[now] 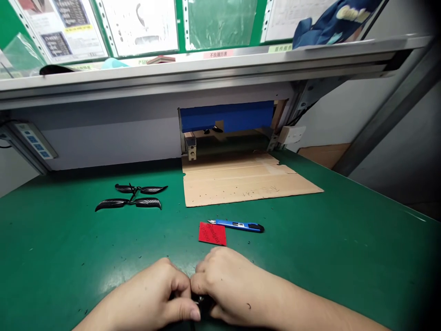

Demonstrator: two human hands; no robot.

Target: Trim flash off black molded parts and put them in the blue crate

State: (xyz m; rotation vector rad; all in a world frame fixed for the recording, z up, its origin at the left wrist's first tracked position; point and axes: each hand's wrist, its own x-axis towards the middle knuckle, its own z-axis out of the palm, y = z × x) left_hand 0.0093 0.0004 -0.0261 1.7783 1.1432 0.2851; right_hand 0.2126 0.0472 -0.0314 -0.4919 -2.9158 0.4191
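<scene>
My left hand (158, 294) and my right hand (227, 285) meet at the bottom middle, fingers curled and pinched together. Between them is a small black part (204, 303), mostly covered by the fingers; its kind cannot be made out. Just beyond my right hand lies a red sandpaper-like square (212, 233) with dark lettering. A blue utility knife (237, 225) rests against its upper edge, the tip pointing left. Farther left on the green table are two black, ribbed, wing-shaped pieces (146, 202), joined or crossing at their middles.
A flat cardboard sheet (241, 184) runs from an opening in the back panel, where a blue flap (227, 117) hangs. Dark shavings are scattered on the green table (327, 257). A metal-edged shelf (155, 85) spans overhead; a power strip (36, 140) is at left.
</scene>
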